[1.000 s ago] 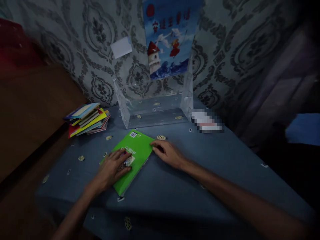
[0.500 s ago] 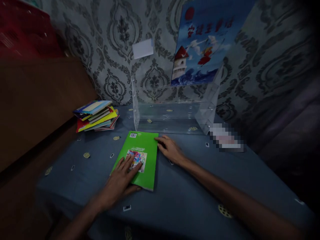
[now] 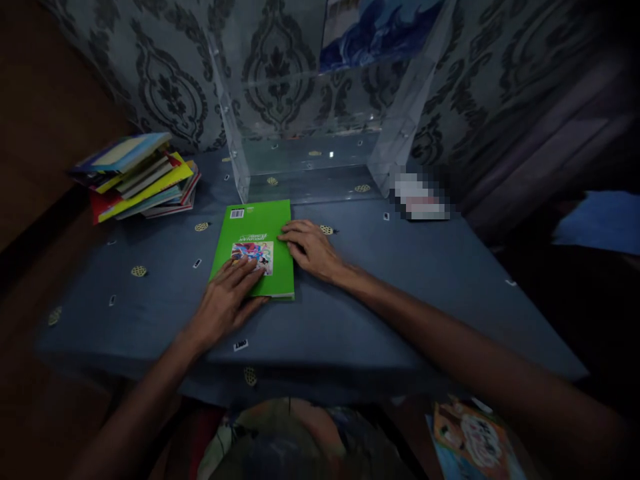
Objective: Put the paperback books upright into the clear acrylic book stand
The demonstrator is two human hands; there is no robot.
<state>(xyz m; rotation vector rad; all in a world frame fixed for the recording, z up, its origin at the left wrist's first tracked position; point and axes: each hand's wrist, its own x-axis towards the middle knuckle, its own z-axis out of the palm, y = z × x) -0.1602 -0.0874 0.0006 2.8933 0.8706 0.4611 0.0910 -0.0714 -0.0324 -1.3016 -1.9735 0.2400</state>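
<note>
A green book point(image 3: 256, 227) with a barcode and a small colourful picture lies on the blue tablecloth in front of me, its print upside down. My left hand point(image 3: 227, 287) rests on its lower left part, fingers stretched over the picture and thumb along the near edge. On the other side, my right hand point(image 3: 313, 248) touches the book's right edge with its fingertips, fingers stretched out and held close to each other. Neither hand grips the book.
Behind the book stands a clear acrylic rack point(image 3: 237, 153) holding a blue picture book point(image 3: 377, 37). A stack of books point(image 3: 143, 179) sits at the left. A pixelated item point(image 3: 420, 200) lies right of the rack. Below the table's front edge, another colourful book point(image 3: 470, 437) shows.
My view has tilted down, bringing my lap and a lower book into sight. The green book now sits straighter, with its near edge squared. Both hands stay on it.
</note>
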